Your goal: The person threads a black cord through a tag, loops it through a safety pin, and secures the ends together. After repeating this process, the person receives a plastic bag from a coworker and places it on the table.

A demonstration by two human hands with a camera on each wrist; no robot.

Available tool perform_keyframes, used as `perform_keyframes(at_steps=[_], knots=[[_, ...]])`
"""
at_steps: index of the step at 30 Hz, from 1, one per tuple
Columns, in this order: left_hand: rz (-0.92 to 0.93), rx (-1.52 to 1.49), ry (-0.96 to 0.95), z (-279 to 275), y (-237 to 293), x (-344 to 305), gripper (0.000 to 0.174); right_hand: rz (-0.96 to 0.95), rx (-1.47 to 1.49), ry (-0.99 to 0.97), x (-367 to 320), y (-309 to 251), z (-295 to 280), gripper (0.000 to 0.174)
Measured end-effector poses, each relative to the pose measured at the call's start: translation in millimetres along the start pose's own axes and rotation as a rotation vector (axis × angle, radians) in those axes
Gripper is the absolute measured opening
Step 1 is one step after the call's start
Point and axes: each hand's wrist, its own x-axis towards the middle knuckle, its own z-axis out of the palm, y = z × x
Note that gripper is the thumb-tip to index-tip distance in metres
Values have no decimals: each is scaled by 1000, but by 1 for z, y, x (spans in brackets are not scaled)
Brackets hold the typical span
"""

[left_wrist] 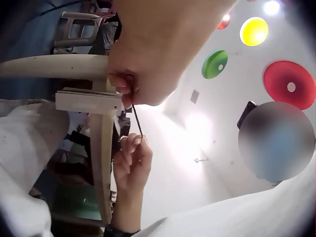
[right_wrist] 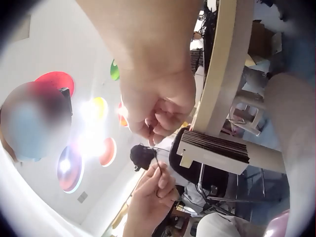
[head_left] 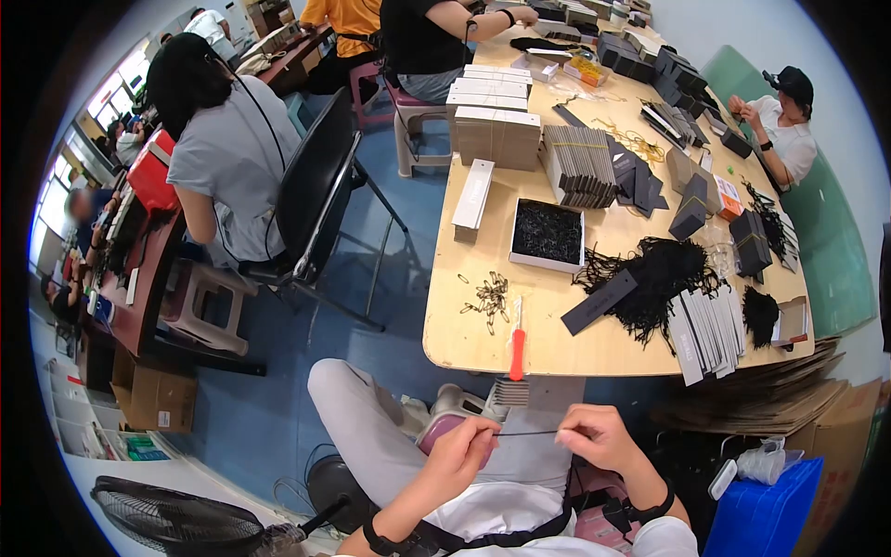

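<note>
A thin black cord (head_left: 526,433) runs nearly straight between the two hands, above the lap. My left hand (head_left: 461,455) pinches one end between thumb and fingers. The other end is pinched by my right hand (head_left: 601,436), whose fingers curl inward. In the left wrist view the cord (left_wrist: 137,118) slants between the hands, with a small loop at the left fingers. Beyond the hands, a small stack of grey cards (head_left: 510,392) juts out over the table edge, beside a red-handled tool (head_left: 517,353) lying on the tabletop.
On the wooden table (head_left: 445,316) are small metal clips (head_left: 490,299), a white box of black pieces (head_left: 548,232), a heap of black cords (head_left: 650,288), white tags (head_left: 707,334) and bundled card stacks (head_left: 497,137). A fan (head_left: 176,520) stands at lower left. Other people sit nearby.
</note>
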Motion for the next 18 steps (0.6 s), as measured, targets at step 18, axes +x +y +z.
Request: perform_keyframes(at_steps=[18], knots=[[138, 66, 189, 25, -10, 20, 8, 333, 295, 529, -24, 56, 1, 11]])
